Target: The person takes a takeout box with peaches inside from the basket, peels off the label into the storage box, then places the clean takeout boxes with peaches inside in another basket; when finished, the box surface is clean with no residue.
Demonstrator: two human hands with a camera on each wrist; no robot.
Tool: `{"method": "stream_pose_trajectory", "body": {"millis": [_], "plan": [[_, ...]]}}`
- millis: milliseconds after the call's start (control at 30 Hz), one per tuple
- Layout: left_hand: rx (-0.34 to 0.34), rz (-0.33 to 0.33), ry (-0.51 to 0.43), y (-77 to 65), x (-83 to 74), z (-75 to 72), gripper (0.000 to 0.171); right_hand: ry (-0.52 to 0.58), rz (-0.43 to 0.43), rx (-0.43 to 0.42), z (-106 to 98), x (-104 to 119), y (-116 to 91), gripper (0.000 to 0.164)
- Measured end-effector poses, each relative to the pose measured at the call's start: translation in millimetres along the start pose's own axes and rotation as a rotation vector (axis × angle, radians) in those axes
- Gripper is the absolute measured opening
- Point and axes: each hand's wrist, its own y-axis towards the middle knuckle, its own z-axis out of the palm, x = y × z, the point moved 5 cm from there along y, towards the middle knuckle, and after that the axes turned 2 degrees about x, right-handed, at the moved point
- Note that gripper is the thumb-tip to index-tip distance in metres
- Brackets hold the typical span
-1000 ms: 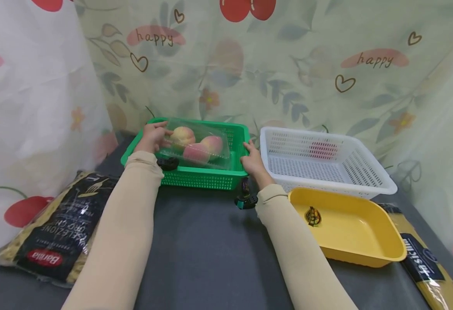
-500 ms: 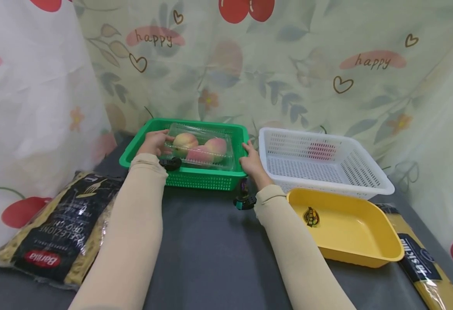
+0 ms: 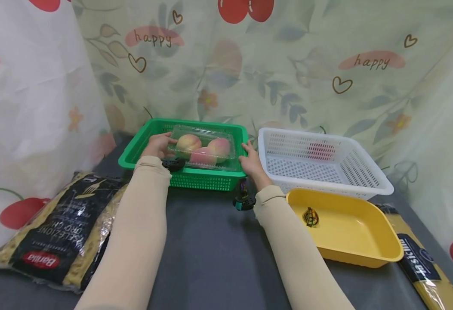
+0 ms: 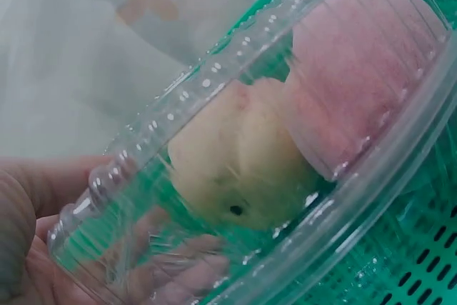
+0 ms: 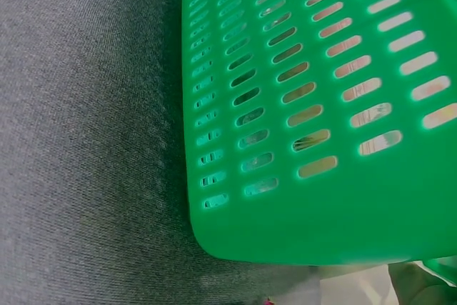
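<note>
At the back, my left hand (image 3: 158,145) holds the left end of a clear plastic fruit container (image 3: 207,130) with three peaches (image 3: 189,142) inside. In the left wrist view, fingers show through the clear plastic beneath the container's end. The container lies within the green basket (image 3: 201,178), nearly level; whether it rests fully on the bottom I cannot tell. My right hand (image 3: 252,163) grips the basket's right rim. The right wrist view shows mostly the basket's slotted wall (image 5: 300,212), with a bit of the hand (image 5: 421,287) at the lower right corner.
A white slotted basket (image 3: 327,187) stands right of the green one. In front of it sits a yellow tray (image 3: 358,226). A large pasta bag (image 3: 60,232) lies at left and another pasta packet (image 3: 420,258) at far right. Printed curtains (image 3: 280,64) hang behind.
My left hand and the container have moved slightly right and down in the basket, and the container has come from tilted to nearly level. My right hand stays on the rim.
</note>
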Motion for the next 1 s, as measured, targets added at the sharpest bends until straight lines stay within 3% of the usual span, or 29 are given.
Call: {"method": "stream_pose_trajectory", "body": {"millis": [233, 467, 600, 733, 867, 1000], "plan": [[-0.049, 0.005, 0.043, 3.9, 4.9, -1.5, 0.052, 0.009, 0.004, 0.018, -0.7, 5.5, -5.5, 0.059], [-0.127, 0.025, 0.257, 16.9, 8.2, -7.6, 0.05, 0.019, -0.001, 0.015, -0.7, 8.6, -7.4, 0.06], [-0.072, 0.014, 0.295, 16.8, 6.2, -4.7, 0.051, 0.0, -0.012, 0.016, -1.3, 9.7, -7.0, 0.061], [0.019, 0.027, 0.343, 4.7, -4.2, 1.5, 0.061, -0.072, -0.012, 0.045, -0.8, 9.6, -6.6, 0.06], [0.05, 0.107, 0.403, -9.4, -26.0, 8.0, 0.066, -0.154, 0.02, 0.099, -3.8, 12.7, -9.9, 0.059], [0.073, 0.229, 0.474, -23.8, -50.1, 10.4, 0.066, -0.158, 0.072, 0.208, -10.9, 24.0, -25.8, 0.063]]}}
